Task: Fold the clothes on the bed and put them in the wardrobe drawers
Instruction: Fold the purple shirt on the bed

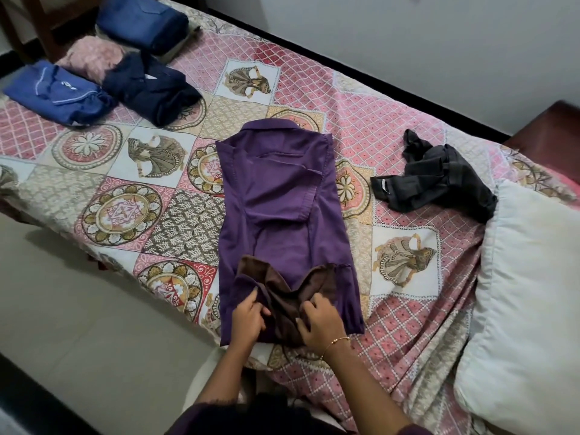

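A purple shirt (279, 202) lies flat on the bed with its sleeves folded in and its collar at the far end. A crumpled brown cloth (284, 293) sits on the shirt's near hem. My left hand (248, 317) pinches the hem and the brown cloth's left side. My right hand (320, 323) grips the brown cloth's right side. A loose dark grey garment (436, 178) lies unfolded to the right. Folded clothes rest at the far left: a blue shirt (55, 92), a navy shirt (150, 86), a pink piece (91, 56) and a dark blue bundle (142, 25).
The bed has a patterned pink bedspread (376, 127). A white pillow (527, 293) lies at its right end. A white wall runs behind the bed, with a dark wooden piece (552, 130) at the right. A chair leg (40, 32) stands at the top left, and pale floor (78, 324) shows below.
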`<state>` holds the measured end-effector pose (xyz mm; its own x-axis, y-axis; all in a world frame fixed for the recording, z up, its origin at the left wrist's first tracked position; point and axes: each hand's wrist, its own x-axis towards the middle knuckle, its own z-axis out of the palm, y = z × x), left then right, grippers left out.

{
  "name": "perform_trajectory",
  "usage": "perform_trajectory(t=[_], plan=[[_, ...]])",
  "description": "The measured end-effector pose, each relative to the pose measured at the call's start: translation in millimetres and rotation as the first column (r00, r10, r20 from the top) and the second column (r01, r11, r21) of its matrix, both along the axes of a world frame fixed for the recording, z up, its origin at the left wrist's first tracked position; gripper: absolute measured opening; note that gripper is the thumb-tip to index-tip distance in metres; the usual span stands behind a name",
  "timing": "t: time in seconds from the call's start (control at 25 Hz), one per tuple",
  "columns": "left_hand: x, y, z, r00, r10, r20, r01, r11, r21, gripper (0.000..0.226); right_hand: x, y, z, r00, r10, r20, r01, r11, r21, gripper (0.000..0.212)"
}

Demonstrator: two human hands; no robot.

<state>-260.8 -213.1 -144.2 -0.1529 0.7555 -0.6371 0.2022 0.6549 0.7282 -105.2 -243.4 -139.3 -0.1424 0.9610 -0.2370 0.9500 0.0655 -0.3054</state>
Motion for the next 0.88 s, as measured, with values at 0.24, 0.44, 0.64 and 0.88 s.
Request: perform_trajectory(t=[0.24,0.44,0.64,0.88], plan=[[-36,-35,1,0.842,0.059,-0.537,-0.135,0.985,-0.104,0.057,-48,-15,-4,0.987,-0.145,-0.069,0.092,0.861,-0.5,0.032],[-39,-39,-11,0.97,0.242,0.008,-0.235,0.949,-0.212,0.033,-73,-25,-15,0.798,-0.6,-0.064,0.454,0.667,-0.591,0.032],[-27,-38,10,0.848,0.444,0.29,-0.403,0.895,-0.193,0.01,-90,-28,-10,0.538,-0.82,-0.196,0.653,0.552,-0.518,0.023],[-33,-29,32,0.842,0.454,0.291,-0.423,0.891,-0.165,0.015,-81,-24,7,0.576,-0.751,-0.322,0.609,0.657,-0.444,0.028]])
